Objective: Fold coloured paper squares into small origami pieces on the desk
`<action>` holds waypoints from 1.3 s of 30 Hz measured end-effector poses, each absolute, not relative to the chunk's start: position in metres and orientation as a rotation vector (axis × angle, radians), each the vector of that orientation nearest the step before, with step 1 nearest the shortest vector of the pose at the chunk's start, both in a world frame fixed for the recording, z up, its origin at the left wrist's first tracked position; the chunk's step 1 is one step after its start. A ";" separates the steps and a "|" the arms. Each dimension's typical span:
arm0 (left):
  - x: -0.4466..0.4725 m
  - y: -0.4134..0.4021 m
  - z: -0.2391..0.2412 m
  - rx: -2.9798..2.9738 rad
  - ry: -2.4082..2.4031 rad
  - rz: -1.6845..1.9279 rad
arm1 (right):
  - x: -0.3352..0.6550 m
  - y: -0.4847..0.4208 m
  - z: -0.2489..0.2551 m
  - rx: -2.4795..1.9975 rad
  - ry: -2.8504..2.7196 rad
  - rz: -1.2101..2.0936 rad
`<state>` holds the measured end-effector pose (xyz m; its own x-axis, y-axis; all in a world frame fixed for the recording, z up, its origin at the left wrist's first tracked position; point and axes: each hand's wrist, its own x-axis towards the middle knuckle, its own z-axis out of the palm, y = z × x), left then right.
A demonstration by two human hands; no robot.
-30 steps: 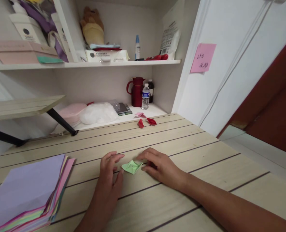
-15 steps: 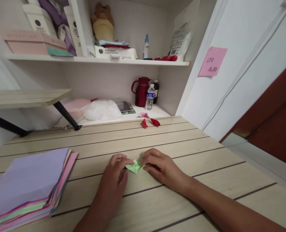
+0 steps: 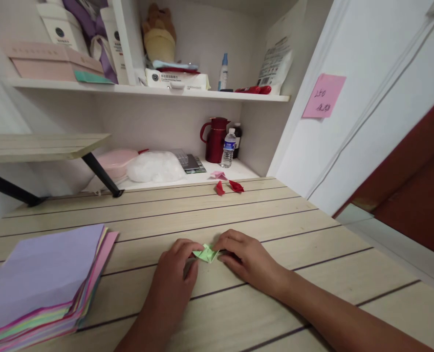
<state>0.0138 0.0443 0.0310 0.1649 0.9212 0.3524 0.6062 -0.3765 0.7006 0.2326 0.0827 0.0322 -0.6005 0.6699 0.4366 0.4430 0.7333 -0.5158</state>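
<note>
A small piece of folded light-green paper lies on the wood-patterned table, between my two hands. The fingers of my left hand pinch its left corner, thumb below and forefinger on top. On the other side, my right hand grips its right end with thumb and fingers. Creases and raised flaps show in the middle of the paper; its ends are covered by my fingertips. Farther back lie two red folded papers and a pink folded paper.
A stack of coloured paper sheets lies at the left. Behind it stands a small raised shelf on black legs. A dark red jug and a water bottle stand at the back, beside a white plastic bag.
The green paper has shifted very slightly to the right, with my left hand following it. Both hands still hold its ends, and the view has tilted a little.
</note>
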 end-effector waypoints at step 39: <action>0.019 0.042 0.030 2.257 1.514 0.963 | 0.230 0.078 0.036 -0.877 -2.290 0.411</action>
